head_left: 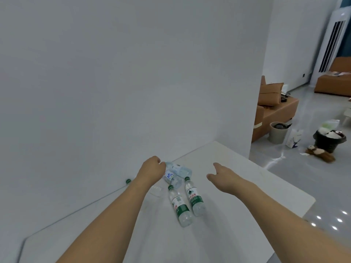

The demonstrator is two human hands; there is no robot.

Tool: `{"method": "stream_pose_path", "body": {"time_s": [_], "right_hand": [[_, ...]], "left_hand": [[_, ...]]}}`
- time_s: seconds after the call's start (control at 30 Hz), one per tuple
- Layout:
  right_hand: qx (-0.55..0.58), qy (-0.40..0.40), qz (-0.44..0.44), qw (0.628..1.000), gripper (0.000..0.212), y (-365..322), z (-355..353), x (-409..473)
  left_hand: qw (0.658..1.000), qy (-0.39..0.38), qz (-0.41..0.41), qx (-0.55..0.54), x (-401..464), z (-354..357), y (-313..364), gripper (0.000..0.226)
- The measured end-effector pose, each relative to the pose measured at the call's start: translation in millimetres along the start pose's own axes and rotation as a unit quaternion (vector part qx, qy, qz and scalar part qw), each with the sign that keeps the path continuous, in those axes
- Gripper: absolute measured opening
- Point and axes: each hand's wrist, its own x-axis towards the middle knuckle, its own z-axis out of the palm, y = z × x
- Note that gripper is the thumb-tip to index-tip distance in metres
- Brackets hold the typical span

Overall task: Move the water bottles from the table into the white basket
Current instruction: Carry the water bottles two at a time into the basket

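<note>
- Head view: left hand reaches over the white worktop, its grip curled at the blue-labelled bottles; whether it actually clamps one cannot be told.
- Right hand hovers to the right of those blue-labelled bottles, well apart from them, fingers loose and spread, holding nothing.
- Two blue-labelled bottles lie crossed on the worktop, just past the left hand's fingertips.
- Two green-labelled bottles lie side by side just nearer the camera than the blue-labelled pair, caps pointing toward them.
- One loose green cap sits left of the blue-labelled bottles, beyond the left forearm, against the wall.
- Four bottles counted in all, every one on the worktop.
</note>
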Motion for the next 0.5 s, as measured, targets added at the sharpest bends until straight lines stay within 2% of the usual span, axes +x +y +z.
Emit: {"method": "stream_pose_path", "body": {"time_s": [0.07, 0.17, 0.3, 0.5], "right_hand": [[0.005, -0.027, 0.008, 1.000, 0.065, 1.9, 12.3, 29.7], [0.012, -0.057, 0.030, 0.998, 0.065, 7.9, 33.0, 75.1], [0.023, -0.094, 0.061, 0.993, 0.062, 20.1, 64.6, 133.7], [0.007, -0.146, 0.088, 0.985, 0.042, 44.4, 131.0, 216.7]], "left_hand": [[0.997, -0.003, -0.053, -0.051, 22.8, 15.0, -16.0, 0.016], [0.983, -0.023, -0.137, -0.122, 62.3, 46.8, -40.5, 0.021], [0.945, -0.056, -0.247, -0.207, 107.6, 99.8, -72.7, 0.024], [0.885, -0.080, -0.345, -0.301, 149.4, 180.7, -120.4, 0.020]]}}
